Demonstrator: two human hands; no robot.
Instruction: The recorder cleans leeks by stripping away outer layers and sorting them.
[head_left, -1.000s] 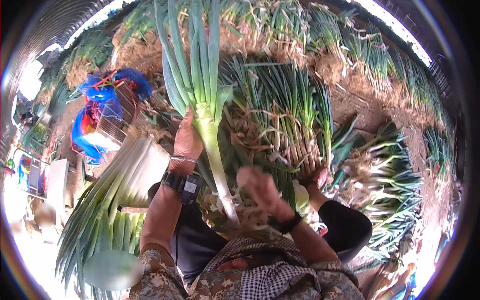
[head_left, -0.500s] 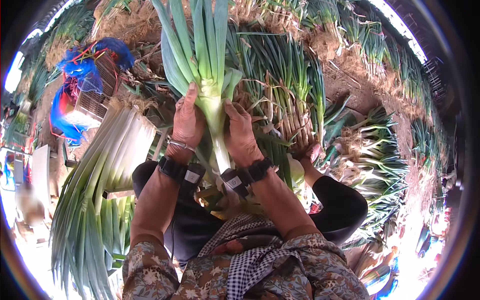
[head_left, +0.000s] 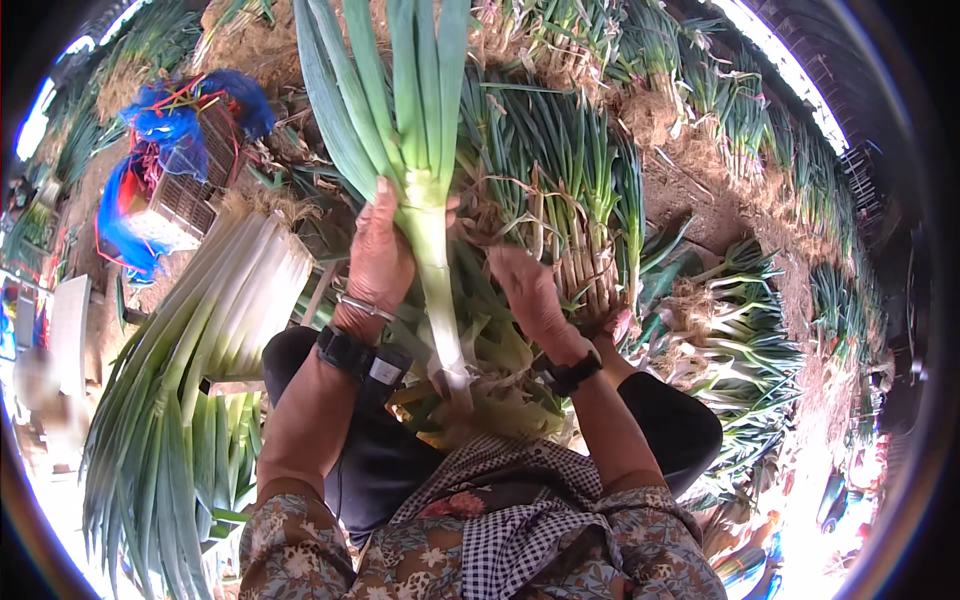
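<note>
My left hand [head_left: 380, 255] grips a large leek [head_left: 425, 190] by its pale stalk, holding it upright with its long green leaves fanning toward the top of the view. My right hand [head_left: 528, 292] is just right of the stalk, fingers spread, reaching to a bundle of dirty uncleaned leeks [head_left: 560, 200] lying ahead of me. Peeled outer skins and trimmings [head_left: 490, 400] pile on my lap below the leek's root end. Both wrists wear dark bands.
A neat stack of cleaned leeks [head_left: 200, 350] lies at my left, white ends pointing up. A crate wrapped in blue plastic [head_left: 165, 170] sits at upper left. More leek heaps [head_left: 740, 340] and loose soil [head_left: 700, 190] lie to the right.
My right hand has come off the leek's stalk and moved right toward the dirty bundle. My left hand keeps holding the leek upright.
</note>
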